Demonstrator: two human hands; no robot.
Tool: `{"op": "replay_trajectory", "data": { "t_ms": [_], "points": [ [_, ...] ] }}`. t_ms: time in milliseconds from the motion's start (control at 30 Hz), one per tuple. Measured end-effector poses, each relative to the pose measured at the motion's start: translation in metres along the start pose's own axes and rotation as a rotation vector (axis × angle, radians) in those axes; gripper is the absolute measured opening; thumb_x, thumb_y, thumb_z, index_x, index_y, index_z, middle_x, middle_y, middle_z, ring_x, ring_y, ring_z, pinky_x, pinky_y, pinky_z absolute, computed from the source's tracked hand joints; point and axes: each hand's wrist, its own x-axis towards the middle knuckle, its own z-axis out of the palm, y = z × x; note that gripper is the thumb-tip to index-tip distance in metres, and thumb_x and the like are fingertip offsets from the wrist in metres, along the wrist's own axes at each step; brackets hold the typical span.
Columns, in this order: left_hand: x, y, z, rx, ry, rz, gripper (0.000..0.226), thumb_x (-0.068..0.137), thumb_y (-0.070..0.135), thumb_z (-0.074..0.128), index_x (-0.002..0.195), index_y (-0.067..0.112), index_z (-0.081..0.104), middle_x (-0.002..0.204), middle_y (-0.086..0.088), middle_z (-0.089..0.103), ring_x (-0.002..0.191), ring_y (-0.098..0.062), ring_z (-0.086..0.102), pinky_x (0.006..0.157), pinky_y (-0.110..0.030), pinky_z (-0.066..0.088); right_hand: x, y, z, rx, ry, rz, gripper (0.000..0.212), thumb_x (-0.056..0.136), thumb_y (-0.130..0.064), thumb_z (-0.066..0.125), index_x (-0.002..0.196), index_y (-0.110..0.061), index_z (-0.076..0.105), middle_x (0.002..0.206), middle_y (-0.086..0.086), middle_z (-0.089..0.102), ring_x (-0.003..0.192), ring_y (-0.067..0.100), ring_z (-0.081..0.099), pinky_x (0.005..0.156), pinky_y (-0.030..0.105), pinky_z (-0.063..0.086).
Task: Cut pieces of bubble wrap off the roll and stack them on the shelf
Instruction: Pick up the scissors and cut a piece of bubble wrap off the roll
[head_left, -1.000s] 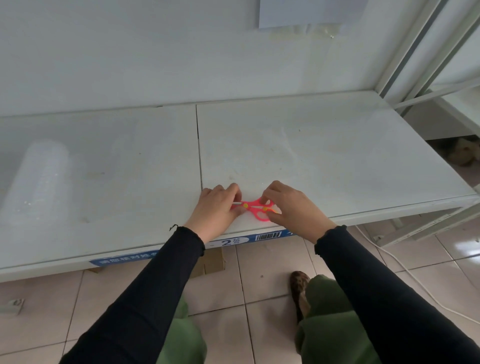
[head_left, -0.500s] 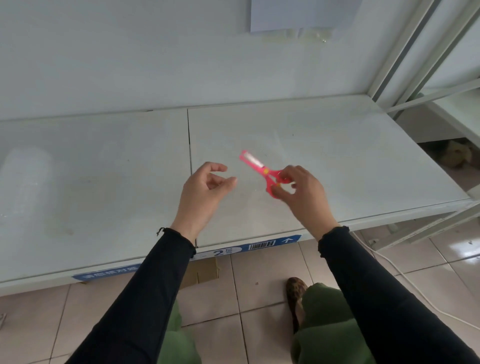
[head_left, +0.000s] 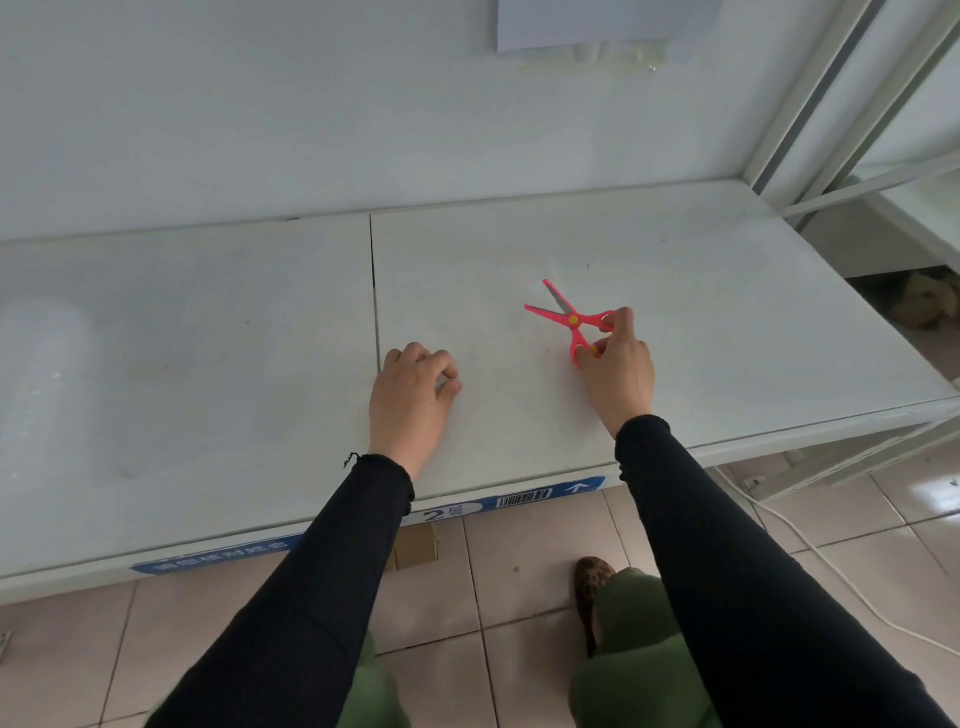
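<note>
Your right hand (head_left: 618, 371) grips a pair of pink scissors (head_left: 571, 320), fingers through the loops, blades spread apart and pointing up and to the left of the knuckles, away from you. A yellow pivot sits at the crossing of the blades, just left of your fingertips. The scissors hang above the white shelf (head_left: 727, 322), not touching it as far as can be told. Your left hand (head_left: 410, 395) rests palm down on the shelf surface, well to the left of the scissors, fingers curled under loosely, thumb and forefinger close together at the right edge of the hand; whether they pinch anything is too faint to tell. Just left of that hand runs the dark seam (head_left: 374, 291) between the two shelf panels. Far to the left of it, a pale translucent form that looks like the bubble wrap (head_left: 47, 374) lies on the shelf; its edges are blurred. Below your wrists, a blue label strip (head_left: 519, 501) with a barcode runs along the shelf's front lip. Both sleeves are black. Under the shelf: tiled floor (head_left: 519, 566), a white cable (head_left: 810, 545) to the right of your right arm.
</note>
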Motion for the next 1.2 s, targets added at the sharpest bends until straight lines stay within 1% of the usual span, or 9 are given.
{"op": "replay_trajectory", "data": {
  "t_ms": [167,300,367,433,533,633,833,967,1200],
  "points": [
    [-0.002,0.012,-0.004,-0.047,0.076,-0.002,0.011,0.092,0.025,0.069,0.101,0.019,0.066,0.101,0.003,0.06,0.095,-0.019,0.052,0.079,-0.032,0.046,0.007,-0.019,-0.013,0.443,0.005,0.122,0.031,0.09,-0.01,0.061,0.115,-0.015,0.043,0.079,0.003,0.061,0.071,0.022,0.062,0.071,0.043,0.053],
    [-0.021,0.061,-0.012,-0.655,-0.139,-0.11,0.038,0.1,0.041,0.06,0.08,0.01,0.071,0.072,-0.004,0.071,0.064,-0.014,0.063,0.063,-0.028,0.049,0.009,-0.043,-0.035,0.723,0.009,0.128,0.032,0.093,0.0,0.057,0.119,-0.01,0.04,0.086,0.01,0.063,0.067,0.017,0.07,0.069,0.03,0.061],
    [-0.026,0.079,-0.008,-1.027,-0.421,-0.33,0.053,0.096,0.056,0.056,0.101,0.007,0.075,0.094,-0.011,0.078,0.077,-0.017,0.072,0.066,-0.028,0.056,0.007,-0.049,-0.043,0.772,0.026,0.11,0.032,0.093,0.002,0.057,0.118,-0.01,0.04,0.086,0.011,0.062,0.066,0.017,0.071,0.069,0.029,0.061],
    [-0.022,0.086,-0.006,-1.531,-0.551,-0.581,0.076,0.086,0.062,0.058,0.139,0.008,0.053,0.136,-0.015,0.064,0.112,-0.026,0.07,0.082,-0.036,0.061,0.006,-0.051,-0.05,0.813,0.041,0.099,0.032,0.092,0.003,0.056,0.117,-0.009,0.041,0.084,0.011,0.06,0.065,0.018,0.07,0.069,0.029,0.06],
    [-0.007,0.077,-0.009,-2.066,-0.313,-0.736,0.074,0.094,0.047,0.061,0.154,0.012,0.036,0.154,-0.015,0.047,0.128,-0.036,0.061,0.083,-0.043,0.063,0.004,-0.05,-0.056,0.829,0.032,0.105,0.032,0.092,0.004,0.056,0.116,-0.009,0.041,0.081,0.012,0.06,0.066,0.019,0.071,0.074,0.032,0.062],
    [0.008,0.066,-0.017,-2.151,-0.207,-0.733,0.045,0.106,0.023,0.049,0.148,0.007,0.048,0.152,-0.016,0.05,0.126,-0.039,0.062,0.079,-0.038,0.064,0.002,-0.046,-0.057,0.788,0.005,0.164,0.033,0.093,0.001,0.059,0.119,-0.009,0.043,0.084,0.01,0.061,0.069,0.018,0.071,0.075,0.031,0.062],
    [0.02,0.044,-0.043,-2.165,-0.071,-0.685,0.042,0.106,0.016,0.048,0.147,0.007,0.049,0.142,-0.024,0.058,0.13,-0.039,0.059,0.109,-0.043,0.047,-0.007,-0.057,-0.049,0.639,-0.129,0.215,0.026,0.093,-0.031,0.065,0.11,-0.016,0.053,0.105,0.001,0.061,0.089,0.012,0.058,0.072,0.03,0.046],
    [0.027,0.032,-0.058,-2.198,0.033,-0.635,0.043,0.109,0.026,0.043,0.149,0.01,0.046,0.141,-0.028,0.057,0.131,-0.039,0.058,0.114,-0.045,0.044,-0.042,-0.081,-0.039,0.767,-0.457,0.196,0.025,0.097,-0.023,0.062,0.116,-0.006,0.062,0.089,-0.005,0.064,0.084,0.012,0.055,0.07,0.03,0.041],
    [0.03,0.025,-0.067,-2.261,0.052,-0.54,0.045,0.109,0.035,0.038,0.153,0.024,0.041,0.142,-0.032,0.054,0.138,-0.041,0.05,0.12,-0.046,0.035,-0.099,-0.097,-0.022,0.744,-0.979,0.13,0.038,0.091,-0.05,0.056,0.101,-0.014,0.065,0.105,0.01,0.073,0.09,0.022,0.065,0.074,0.036,0.047]
  ]
}}
